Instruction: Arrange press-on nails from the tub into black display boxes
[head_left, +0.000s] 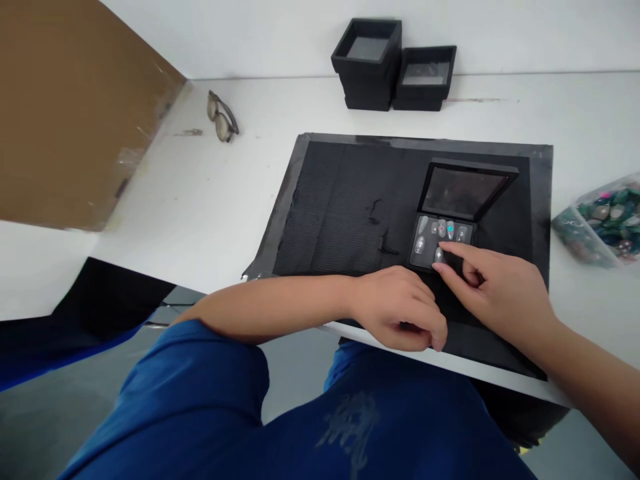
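An open black case (469, 189) lies on the right side of the black mat (345, 200), its lid with a clear window tilted up. Several decorated press-on nails (421, 245) sit inside the case. With thumb and index finger, my right hand (500, 287) pinches a grey press-on nail (439, 256) with a light mark, at the case's front edge. My left hand (403, 310) rests closed over the mat's front edge, just left of my right hand. Its fingers curl inward, and their tips are mostly hidden.
Stacked black boxes (367, 70) and a lower black stack (424, 79) stand by the wall. Folded glasses (223, 117) lie at the back left, near a brown board (75, 113). At the right edge, a clear container (605, 223) holds many colourful pieces.
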`<state>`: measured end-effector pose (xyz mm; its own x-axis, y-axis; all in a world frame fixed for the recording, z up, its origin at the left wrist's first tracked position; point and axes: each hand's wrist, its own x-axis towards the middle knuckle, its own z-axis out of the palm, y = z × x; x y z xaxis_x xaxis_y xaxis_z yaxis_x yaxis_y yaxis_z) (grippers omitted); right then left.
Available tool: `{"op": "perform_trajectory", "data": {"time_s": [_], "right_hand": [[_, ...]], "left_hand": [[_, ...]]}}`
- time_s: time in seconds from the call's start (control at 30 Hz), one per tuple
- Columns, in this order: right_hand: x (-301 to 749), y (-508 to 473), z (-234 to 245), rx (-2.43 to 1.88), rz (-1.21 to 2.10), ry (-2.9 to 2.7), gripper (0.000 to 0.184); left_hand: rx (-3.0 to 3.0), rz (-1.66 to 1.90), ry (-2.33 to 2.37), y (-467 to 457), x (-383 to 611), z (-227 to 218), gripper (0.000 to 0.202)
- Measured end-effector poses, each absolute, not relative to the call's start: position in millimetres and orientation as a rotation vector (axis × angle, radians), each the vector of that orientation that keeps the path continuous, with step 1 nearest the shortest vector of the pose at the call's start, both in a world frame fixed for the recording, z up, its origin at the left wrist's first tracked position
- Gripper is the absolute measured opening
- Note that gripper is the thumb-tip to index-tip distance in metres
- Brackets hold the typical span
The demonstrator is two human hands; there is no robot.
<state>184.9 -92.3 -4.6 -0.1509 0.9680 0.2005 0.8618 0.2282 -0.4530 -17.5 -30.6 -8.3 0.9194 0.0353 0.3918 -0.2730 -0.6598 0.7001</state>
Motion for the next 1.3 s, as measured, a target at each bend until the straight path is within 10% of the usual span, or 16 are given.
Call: {"op": "perform_trajectory", "data": {"time_s": [0.97, 1.3], "right_hand": [[190.2, -104.0, -3.5, -1.605, -0.166, -2.376, 0.039], [191.0, -91.2, -6.1, -1.704, 0.169, -2.181, 0.030]], "left_hand": [[2.247, 0.381, -0.126, -31.0, -17.5, -10.8, 0.019], [2.191, 0.249, -0.101, -30.6, -16.1, -8.4, 0.016]]}}
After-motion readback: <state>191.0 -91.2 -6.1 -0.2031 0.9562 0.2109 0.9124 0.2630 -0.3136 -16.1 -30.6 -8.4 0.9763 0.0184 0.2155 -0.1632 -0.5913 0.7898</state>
